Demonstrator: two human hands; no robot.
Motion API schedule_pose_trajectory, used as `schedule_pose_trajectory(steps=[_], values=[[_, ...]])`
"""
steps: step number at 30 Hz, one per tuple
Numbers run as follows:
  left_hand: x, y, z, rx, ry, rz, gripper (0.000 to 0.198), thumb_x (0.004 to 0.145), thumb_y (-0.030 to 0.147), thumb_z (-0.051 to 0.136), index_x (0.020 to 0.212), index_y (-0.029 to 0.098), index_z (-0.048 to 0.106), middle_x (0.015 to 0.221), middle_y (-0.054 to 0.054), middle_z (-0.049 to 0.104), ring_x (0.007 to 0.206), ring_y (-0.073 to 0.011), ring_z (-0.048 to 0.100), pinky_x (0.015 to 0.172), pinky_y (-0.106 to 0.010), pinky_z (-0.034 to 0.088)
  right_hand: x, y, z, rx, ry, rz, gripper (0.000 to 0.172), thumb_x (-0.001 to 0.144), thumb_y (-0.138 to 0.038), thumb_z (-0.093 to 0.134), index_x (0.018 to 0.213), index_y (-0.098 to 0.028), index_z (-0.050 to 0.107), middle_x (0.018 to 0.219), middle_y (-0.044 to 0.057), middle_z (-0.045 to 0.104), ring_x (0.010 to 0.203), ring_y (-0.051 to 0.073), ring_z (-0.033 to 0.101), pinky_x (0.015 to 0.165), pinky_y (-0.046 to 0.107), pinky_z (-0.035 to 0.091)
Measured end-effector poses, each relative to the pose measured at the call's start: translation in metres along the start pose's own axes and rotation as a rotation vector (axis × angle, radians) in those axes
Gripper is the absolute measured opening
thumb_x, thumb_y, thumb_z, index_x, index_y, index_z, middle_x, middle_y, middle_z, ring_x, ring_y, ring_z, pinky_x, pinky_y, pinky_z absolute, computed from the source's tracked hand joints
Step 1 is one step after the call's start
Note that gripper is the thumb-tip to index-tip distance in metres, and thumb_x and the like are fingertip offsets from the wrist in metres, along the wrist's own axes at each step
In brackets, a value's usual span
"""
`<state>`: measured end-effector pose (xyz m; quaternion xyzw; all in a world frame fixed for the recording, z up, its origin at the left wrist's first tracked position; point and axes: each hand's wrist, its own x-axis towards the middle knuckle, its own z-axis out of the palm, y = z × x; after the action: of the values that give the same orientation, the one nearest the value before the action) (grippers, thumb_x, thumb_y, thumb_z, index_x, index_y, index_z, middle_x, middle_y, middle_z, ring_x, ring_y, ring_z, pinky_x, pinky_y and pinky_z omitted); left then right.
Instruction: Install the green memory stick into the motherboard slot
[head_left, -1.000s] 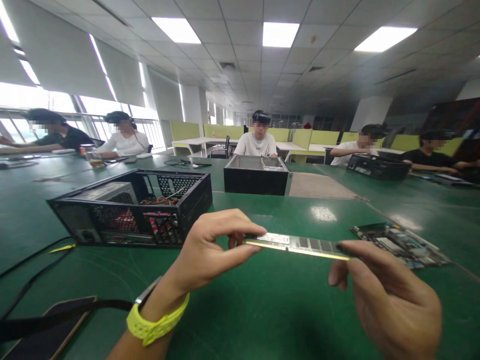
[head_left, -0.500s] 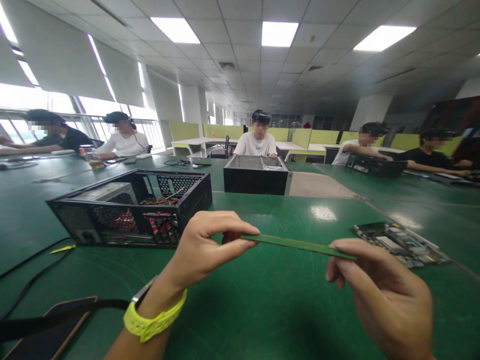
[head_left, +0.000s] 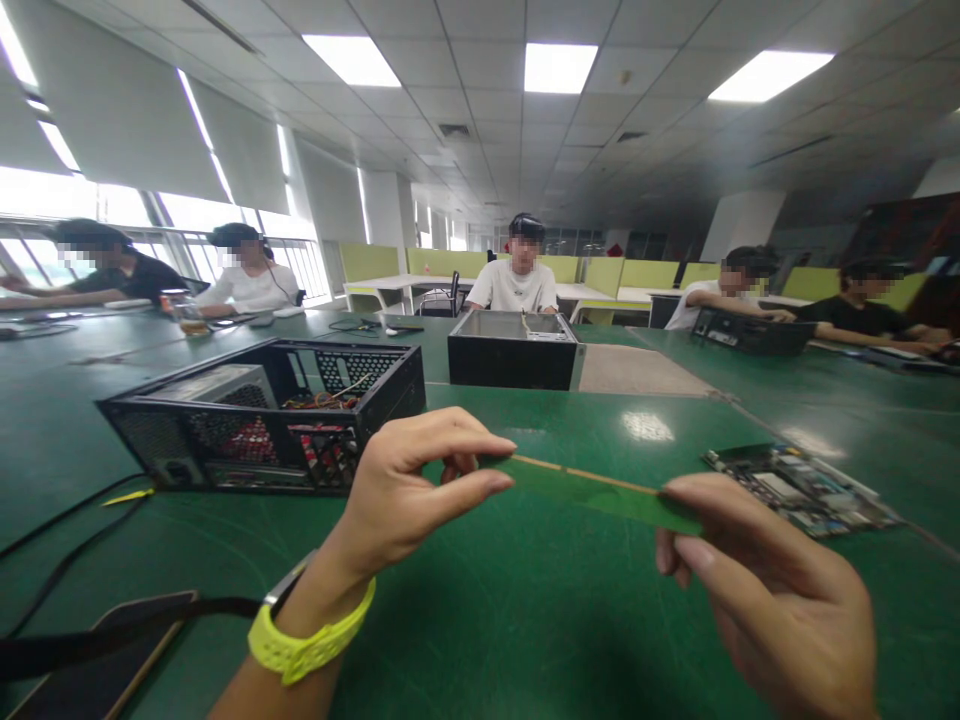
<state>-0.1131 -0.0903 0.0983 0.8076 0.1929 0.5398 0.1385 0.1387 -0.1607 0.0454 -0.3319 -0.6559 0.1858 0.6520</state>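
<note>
Between my hands a thin green RAM stick hangs in the air above the table, its gold edge uppermost and a flat green face towards me. My left hand, with a yellow watch strap on the wrist, pinches the left end between thumb and fingers. The fingers of my right hand close on the right end and cover its tip. Beyond my left hand stands an opened black computer case with a power supply and cables inside. To the right of my right hand lies a motherboard.
Another case stands across the green table, with a person behind it. More people sit at left and right. A dark flat object and a black strap are at lower left. A glass stands farther back.
The RAM stick has turned about its length: seen edge-on before, it now shows its green face and gold edge. My left thumb and fingers are slightly farther apart.
</note>
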Motion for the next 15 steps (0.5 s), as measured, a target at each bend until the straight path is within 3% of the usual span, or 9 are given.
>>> schedule_pose_trajectory(steps=[15], values=[[-0.0019, -0.0002, 0.0017, 0.024, 0.002, 0.009, 0.02, 0.071, 0.019, 0.077, 0.09, 0.016, 0.072, 0.075, -0.004, 0.067, 0.06, -0.0107, 0.058, 0.051, -0.021, 0.048, 0.0036, -0.0041, 0.0063, -0.047, 0.158, 0.004, 0.035, 0.081, -0.013, 0.064, 0.111, -0.029, 0.067, 0.095, 0.004, 0.064, 0.054, 0.01, 0.059, 0.044, 0.024, 0.051]])
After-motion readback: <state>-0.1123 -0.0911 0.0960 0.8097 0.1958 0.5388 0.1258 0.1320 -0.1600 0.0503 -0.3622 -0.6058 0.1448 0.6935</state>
